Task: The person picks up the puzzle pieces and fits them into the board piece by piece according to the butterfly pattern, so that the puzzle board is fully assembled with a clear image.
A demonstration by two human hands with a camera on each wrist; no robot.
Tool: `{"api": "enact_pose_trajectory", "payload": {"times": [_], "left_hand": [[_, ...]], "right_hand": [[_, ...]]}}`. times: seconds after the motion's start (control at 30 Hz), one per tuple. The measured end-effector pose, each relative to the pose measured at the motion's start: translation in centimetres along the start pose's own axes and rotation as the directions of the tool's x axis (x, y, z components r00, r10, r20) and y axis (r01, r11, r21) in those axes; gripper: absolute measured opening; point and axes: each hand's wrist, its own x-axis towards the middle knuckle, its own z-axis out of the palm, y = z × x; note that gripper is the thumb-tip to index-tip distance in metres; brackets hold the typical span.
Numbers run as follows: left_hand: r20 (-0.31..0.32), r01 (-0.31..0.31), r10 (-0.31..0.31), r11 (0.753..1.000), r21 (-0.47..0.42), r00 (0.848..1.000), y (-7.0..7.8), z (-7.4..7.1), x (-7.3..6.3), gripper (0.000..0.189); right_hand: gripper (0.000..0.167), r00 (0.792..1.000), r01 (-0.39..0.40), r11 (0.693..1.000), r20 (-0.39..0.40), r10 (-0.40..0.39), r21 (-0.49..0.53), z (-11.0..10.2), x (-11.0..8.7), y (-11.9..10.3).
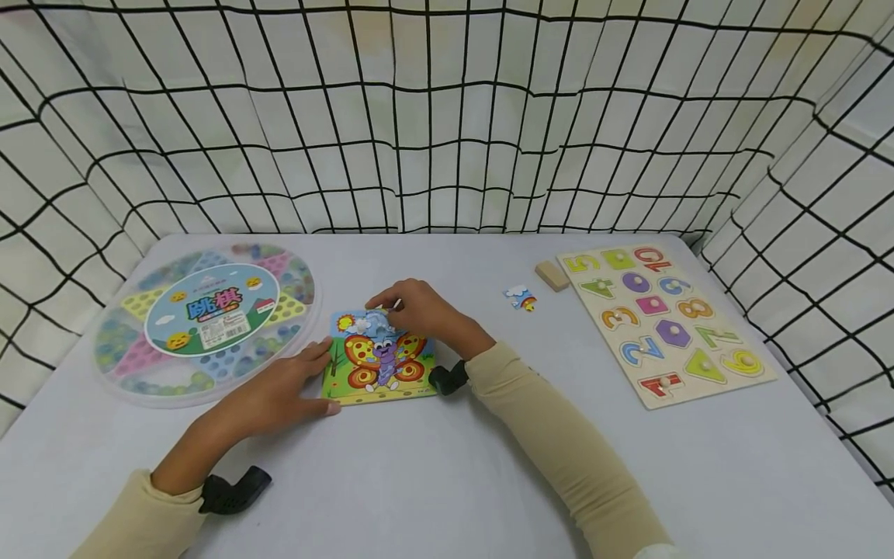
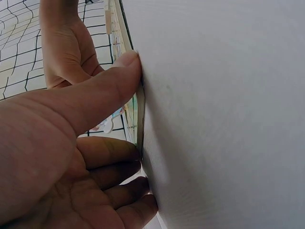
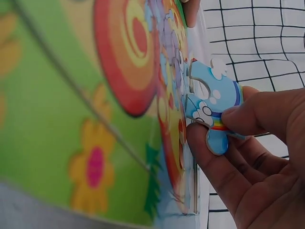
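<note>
A butterfly jigsaw puzzle (image 1: 384, 365) in a thin board lies on the table. My right hand (image 1: 417, 312) is over its top edge. Between thumb and fingers, that hand pinches a light-blue puzzle piece (image 3: 217, 98) with a rainbow and clouds; the piece stands tilted up from the board in the right wrist view. At the board's left side, my left hand (image 1: 282, 392) touches the edge with fairly straight fingers (image 2: 112, 150), its thumb at the near corner. Another puzzle piece (image 1: 520, 298), with a cloud and rainbow, lies loose to the right.
At the left stands a round Chinese checkers set (image 1: 293, 353) under a clear cover. To the right lie a wooden number-and-shape board (image 1: 615, 357) and a small wooden block (image 1: 552, 276). Black netting (image 1: 457, 147) over white cloth borders the white table (image 1: 419, 481).
</note>
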Motion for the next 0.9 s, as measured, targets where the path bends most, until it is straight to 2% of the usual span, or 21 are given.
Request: {"api": "enact_pose_trajectory", "payload": {"times": [0.27,0.6,0.9], "left_hand": [[-0.001,0.003,-0.003,1.0,-0.001,1.0,0.15,-0.09,-0.05,0.086],[-0.003,0.006,-0.006,1.0,-0.004,1.0,0.17,0.04,-0.01,0.085],[-0.011,0.003,-0.003,1.0,-0.003,1.0,0.07,0.02,-0.11,0.086]], "right_hand": [[0.03,1.0,-0.016,0.995,0.003,0.016,-0.103,0.47,0.2,-0.4],[0.035,0.996,-0.077,0.978,0.031,0.085,-0.195,0.8,0.53,-0.51],[0.036,0.991,-0.114,0.976,0.049,0.125,-0.184,0.8,0.58,-0.84]]}}
